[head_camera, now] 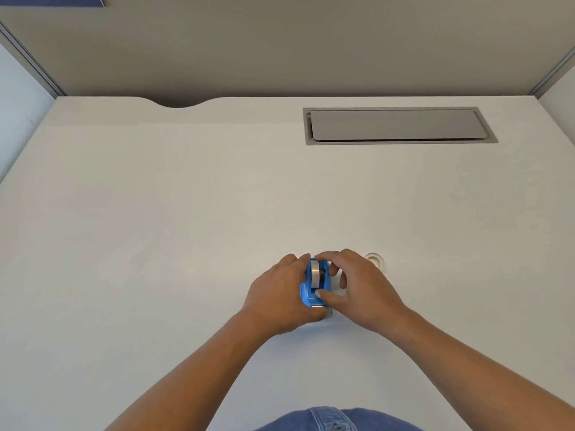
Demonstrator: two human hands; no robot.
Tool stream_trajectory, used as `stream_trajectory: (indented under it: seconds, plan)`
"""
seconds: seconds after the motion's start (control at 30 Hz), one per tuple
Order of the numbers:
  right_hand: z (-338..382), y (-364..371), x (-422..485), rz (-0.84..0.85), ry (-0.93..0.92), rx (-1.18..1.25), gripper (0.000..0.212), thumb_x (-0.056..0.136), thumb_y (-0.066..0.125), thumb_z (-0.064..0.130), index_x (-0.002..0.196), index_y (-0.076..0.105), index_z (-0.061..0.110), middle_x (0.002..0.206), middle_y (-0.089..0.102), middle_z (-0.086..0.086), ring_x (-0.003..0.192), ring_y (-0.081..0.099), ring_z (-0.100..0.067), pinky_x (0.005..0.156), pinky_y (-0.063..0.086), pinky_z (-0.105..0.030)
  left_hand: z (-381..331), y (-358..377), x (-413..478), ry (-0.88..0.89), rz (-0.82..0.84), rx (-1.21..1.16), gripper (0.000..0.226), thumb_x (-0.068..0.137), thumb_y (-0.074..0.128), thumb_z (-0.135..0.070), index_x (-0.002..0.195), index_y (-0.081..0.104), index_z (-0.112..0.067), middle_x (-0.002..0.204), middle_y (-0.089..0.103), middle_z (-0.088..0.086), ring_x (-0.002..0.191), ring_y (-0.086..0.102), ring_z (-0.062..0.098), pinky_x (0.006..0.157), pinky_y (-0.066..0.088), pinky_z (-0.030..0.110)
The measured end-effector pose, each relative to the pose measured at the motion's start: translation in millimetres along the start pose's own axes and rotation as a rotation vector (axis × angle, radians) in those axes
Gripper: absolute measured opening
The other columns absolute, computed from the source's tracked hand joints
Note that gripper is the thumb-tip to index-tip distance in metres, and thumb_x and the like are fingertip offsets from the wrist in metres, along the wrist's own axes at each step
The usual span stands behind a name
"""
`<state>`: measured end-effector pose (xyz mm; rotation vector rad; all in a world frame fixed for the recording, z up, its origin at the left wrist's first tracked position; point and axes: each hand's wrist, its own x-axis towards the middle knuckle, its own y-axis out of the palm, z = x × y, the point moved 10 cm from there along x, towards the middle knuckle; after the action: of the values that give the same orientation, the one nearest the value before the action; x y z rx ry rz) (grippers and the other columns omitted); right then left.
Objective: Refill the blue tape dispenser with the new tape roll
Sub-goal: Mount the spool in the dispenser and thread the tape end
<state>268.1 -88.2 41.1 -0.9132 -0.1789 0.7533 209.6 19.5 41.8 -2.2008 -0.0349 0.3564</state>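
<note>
1. Head view looks down at a white counter (155, 244) and two bare hands.
2. A blue tape dispenser (308, 292) sits on the counter between the two hands.
3. A tape roll (316, 275) sits inside the dispenser, standing on its edge.
4. The left hand (280, 293) wraps around the dispenser's left side, so its grip is closed on the dispenser.
5. The right hand (357, 284) curls over the right side. Its thumb presses on the roll near the front, and its fingers reach over the far end.
6. A small clear ring (375, 259) lies flat on the counter, just past the right grip.
7. Far beyond both grips, a grey flap (395, 124) is set into the counter.
8. A dark blue sign (62, 0) shows at the top left, but its white writing is cut off and cannot be read.
9. No words can be read on the dispenser or the roll.
</note>
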Motion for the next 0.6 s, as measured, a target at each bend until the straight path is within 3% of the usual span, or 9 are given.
stream_trajectory:
  seconds: [0.07, 0.13, 0.23, 0.43, 0.6]
  plan:
    - [1, -1, 2, -0.014, -0.001, -0.005, 0.049, 0.076, 0.076, 0.039, 0.12, 0.056, 0.039, 0.097, 0.054, 0.017, 0.073, 0.049, 0.006, 0.064, 0.038, -0.014, 1, -3, 1, -0.009, -0.004, -0.028, 0.069, 0.058, 0.073, -0.068, 0.114, 0.053, -0.034, 0.099, 0.056, -0.013, 0.084, 0.058, 0.01, 0.062, 0.04, 0.019]
    - [1, -2, 4, -0.029, 0.004, 0.002, 0.044, 0.077, 0.076, 0.041, 0.117, 0.059, 0.039, 0.095, 0.055, 0.017, 0.072, 0.049, 0.005, 0.064, 0.039, -0.014, 5, -6, 1, -0.022, -0.013, -0.021, 0.077, 0.06, 0.073, -0.069, 0.123, 0.052, -0.03, 0.111, 0.058, -0.012, 0.092, 0.059, 0.01, 0.069, 0.043, 0.022]
    - [0, -2, 6, -0.039, 0.019, 0.031, 0.043, 0.078, 0.077, 0.042, 0.117, 0.061, 0.039, 0.093, 0.055, 0.017, 0.072, 0.049, 0.005, 0.064, 0.039, -0.015, 6, -11, 0, -0.023, -0.032, -0.037, 0.078, 0.064, 0.073, -0.067, 0.131, 0.052, -0.033, 0.118, 0.058, -0.015, 0.088, 0.055, 0.005, 0.07, 0.042, 0.022]
    - [-2, -3, 5, -0.052, 0.035, 0.047, 0.042, 0.077, 0.078, 0.04, 0.117, 0.065, 0.037, 0.091, 0.057, 0.014, 0.07, 0.049, 0.003, 0.065, 0.043, -0.019, 5, -19, 4, -0.011, -0.061, -0.044, 0.038, 0.087, 0.064, -0.049, 0.121, 0.063, -0.035, 0.109, 0.06, -0.013, 0.083, 0.058, 0.008, 0.07, 0.049, 0.025]
    - [-2, -4, 4, -0.061, 0.041, 0.043, 0.04, 0.076, 0.077, 0.044, 0.114, 0.066, 0.04, 0.088, 0.056, 0.014, 0.068, 0.049, 0.003, 0.062, 0.039, -0.017, 4, -23, 10, -0.013, -0.106, -0.016, 0.026, 0.089, 0.064, -0.041, 0.113, 0.07, -0.033, 0.104, 0.061, -0.013, 0.082, 0.059, 0.008, 0.067, 0.047, 0.024]
